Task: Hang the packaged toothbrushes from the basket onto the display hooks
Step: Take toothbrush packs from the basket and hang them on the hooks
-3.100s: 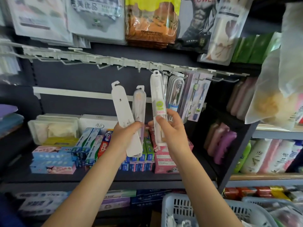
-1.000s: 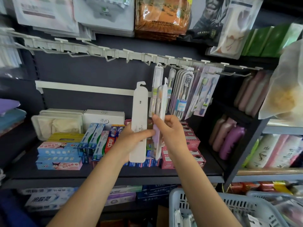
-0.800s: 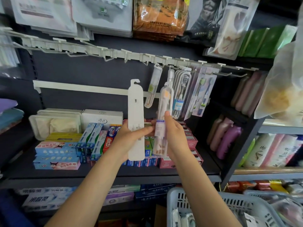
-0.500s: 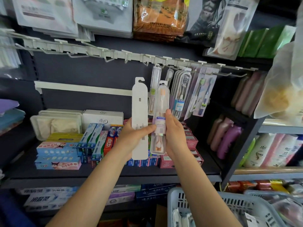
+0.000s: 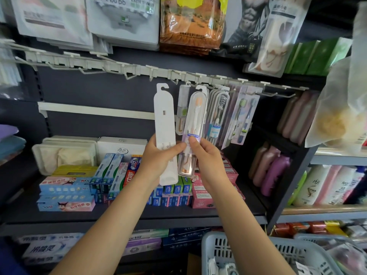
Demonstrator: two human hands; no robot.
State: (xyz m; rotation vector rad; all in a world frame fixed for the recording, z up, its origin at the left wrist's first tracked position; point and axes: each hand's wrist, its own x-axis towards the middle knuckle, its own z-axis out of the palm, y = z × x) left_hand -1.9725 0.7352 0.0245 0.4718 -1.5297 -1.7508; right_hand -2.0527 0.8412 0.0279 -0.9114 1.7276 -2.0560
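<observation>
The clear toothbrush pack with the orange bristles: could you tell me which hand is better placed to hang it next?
The right hand, probably: it grips the clear pack, whose hanger tab sits just below the hook rail.

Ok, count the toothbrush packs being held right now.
2: a white pack, back facing, in the left hand; a clear orange-brush pack in the right hand.

"BATH TOWEL" on a grey hanging packet [image 5: 123, 15], partly cut off.
</observation>
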